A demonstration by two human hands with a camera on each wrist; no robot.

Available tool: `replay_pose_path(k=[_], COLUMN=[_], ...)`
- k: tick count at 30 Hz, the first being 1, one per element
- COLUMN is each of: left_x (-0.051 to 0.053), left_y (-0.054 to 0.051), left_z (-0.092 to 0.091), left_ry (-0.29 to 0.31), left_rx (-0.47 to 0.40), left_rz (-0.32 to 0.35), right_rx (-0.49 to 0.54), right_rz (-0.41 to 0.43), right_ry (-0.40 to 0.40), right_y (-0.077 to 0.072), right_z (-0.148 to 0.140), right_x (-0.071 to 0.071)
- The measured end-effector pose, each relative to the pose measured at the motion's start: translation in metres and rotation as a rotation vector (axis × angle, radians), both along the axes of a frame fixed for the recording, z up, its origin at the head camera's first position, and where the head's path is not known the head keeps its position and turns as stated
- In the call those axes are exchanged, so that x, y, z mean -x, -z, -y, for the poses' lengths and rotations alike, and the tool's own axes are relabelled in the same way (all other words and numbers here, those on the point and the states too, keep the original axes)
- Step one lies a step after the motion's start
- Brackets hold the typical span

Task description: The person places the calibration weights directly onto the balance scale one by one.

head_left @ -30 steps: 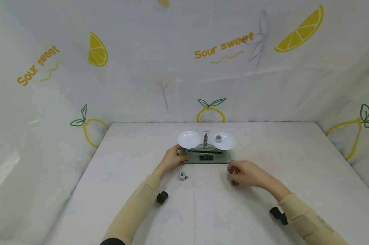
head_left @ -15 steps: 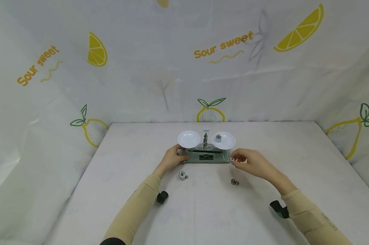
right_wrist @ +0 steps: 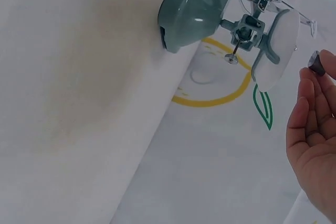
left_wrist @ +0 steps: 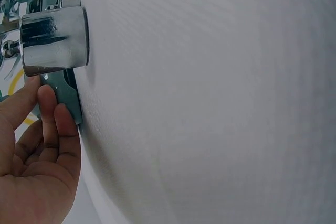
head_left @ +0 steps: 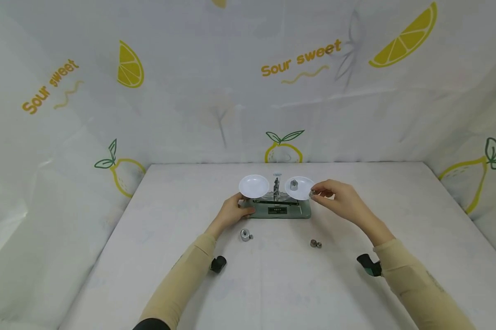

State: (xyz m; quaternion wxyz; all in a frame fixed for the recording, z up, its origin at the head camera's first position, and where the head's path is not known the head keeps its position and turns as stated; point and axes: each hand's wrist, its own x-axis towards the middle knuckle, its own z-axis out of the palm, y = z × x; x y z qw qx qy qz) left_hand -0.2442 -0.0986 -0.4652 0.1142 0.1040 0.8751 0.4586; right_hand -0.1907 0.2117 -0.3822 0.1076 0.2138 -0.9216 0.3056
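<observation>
A balance scale with a green base (head_left: 295, 211) stands at the middle of the table. Its left pan (head_left: 253, 186) is white and bare, and one metal weight (head_left: 294, 185) stands on the white right pan (head_left: 304, 195). At the left end of the base, my left hand (head_left: 230, 211) grips it, thumb in front and other fingers partly hidden behind. Between thumb and fingertips my right hand (head_left: 343, 201) pinches a small metal weight (right_wrist: 315, 64), held up beside the right pan's outer edge.
In front of the scale, a large chrome weight (head_left: 245, 235) sits with a tiny weight (head_left: 251, 237) beside it. Two small weights (head_left: 313, 243) lie to the right. Lemon-printed white cloth (head_left: 190, 114) rises behind the table's back edge.
My right hand has lifted the small weight from the table and raised it up and away to the right pan's edge. My left hand has stayed on the base.
</observation>
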Motion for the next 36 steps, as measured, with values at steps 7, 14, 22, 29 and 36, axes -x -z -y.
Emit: replay_pose_path(k=[7,14,22,29,36], left_x=[0.002,0.002,0.003,0.004,0.004], left_y=[0.001,0.002,0.003,0.003,0.003], left_z=[0.001,0.002,0.001,0.001,0.001], left_ry=[0.001,0.009,0.004,0.007,0.001], left_rx=[0.005,0.007,0.004,-0.007,-0.005], left_rz=[0.004,-0.004,0.010,0.006,0.009], right_rx=[0.021,-0.016,-0.061,-0.072,-0.076], right_rz=[0.068,0.104,0.087,0.077,0.067], right_ry=[0.021,0.030,-0.009,0.004,0.012], right_y=[0.001,0.005,0.008,0.009,0.011], right_z=[0.001,0.003,0.011,0.015,0.016], right_x=[0.016,0.032,0.045,0.048,0.049])
